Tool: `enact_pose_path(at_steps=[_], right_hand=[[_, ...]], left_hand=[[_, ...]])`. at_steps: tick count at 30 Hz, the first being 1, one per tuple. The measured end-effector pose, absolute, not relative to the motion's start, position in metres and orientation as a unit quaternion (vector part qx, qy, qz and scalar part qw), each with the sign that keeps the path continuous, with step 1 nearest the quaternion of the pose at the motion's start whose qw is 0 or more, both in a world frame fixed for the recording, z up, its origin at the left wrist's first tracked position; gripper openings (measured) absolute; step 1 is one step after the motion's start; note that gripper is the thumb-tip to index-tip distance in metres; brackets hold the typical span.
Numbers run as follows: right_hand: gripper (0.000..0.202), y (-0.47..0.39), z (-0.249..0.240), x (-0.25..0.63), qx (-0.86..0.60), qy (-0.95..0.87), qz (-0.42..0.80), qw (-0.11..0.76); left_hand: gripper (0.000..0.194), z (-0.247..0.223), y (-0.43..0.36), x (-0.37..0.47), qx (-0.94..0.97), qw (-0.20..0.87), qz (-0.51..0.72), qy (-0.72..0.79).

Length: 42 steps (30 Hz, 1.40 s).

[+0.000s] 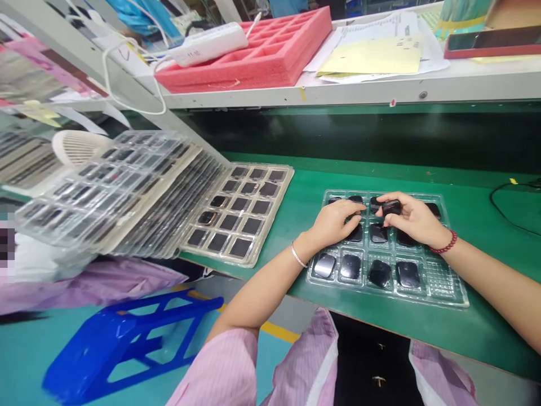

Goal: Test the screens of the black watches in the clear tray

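A clear plastic tray (460,293) lies on the green bench in front of me, with several dark, glossy, rounded-square pieces in its compartments. Between the thumb and fingers of my right hand (412,217) is a black piece (391,207), raised over the tray's back middle. My left hand (338,221) rests at the tray's back left with its fingers bent over the pieces there; its thumb and fingertips are apart and nothing shows between them. In the front row, four pieces such as this one (350,266) lie in view, and the front right compartment (440,277) holds none.
Left of the tray, another tray (257,248) of dark squares lies beside a leaning stack of filled trays (169,197). A shelf (363,87) above carries a red foam block (279,62), a power strip (211,44) and papers. A blue stool (101,349) stands lower left; a cable (502,211) lies right.
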State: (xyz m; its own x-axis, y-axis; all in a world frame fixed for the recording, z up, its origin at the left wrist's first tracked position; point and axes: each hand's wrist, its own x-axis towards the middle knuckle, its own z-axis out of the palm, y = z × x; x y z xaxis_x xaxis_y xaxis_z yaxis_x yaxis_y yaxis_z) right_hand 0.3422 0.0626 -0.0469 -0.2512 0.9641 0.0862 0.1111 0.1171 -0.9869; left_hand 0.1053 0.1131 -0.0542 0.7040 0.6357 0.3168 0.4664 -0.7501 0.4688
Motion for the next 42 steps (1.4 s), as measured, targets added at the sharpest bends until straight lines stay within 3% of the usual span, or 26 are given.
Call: enact_pose_path(at_steps=[3,12,42], right_hand=[[0.026,0.059,-0.044,0.344,-0.460,-0.620,0.489,0.406],[0.033,0.061,-0.053,0.351,-0.483,-0.634,0.450,0.403],[0.036,0.062,-0.052,0.345,-0.435,-0.628,0.493,0.417]], left_hand=[[0.030,-0.053,0.111,0.107,0.906,0.184,0.220,0.311],[0.029,-0.049,0.111,0.106,0.912,0.181,0.208,0.303],[0.029,-0.056,0.113,0.105,0.907,0.175,0.241,0.299]])
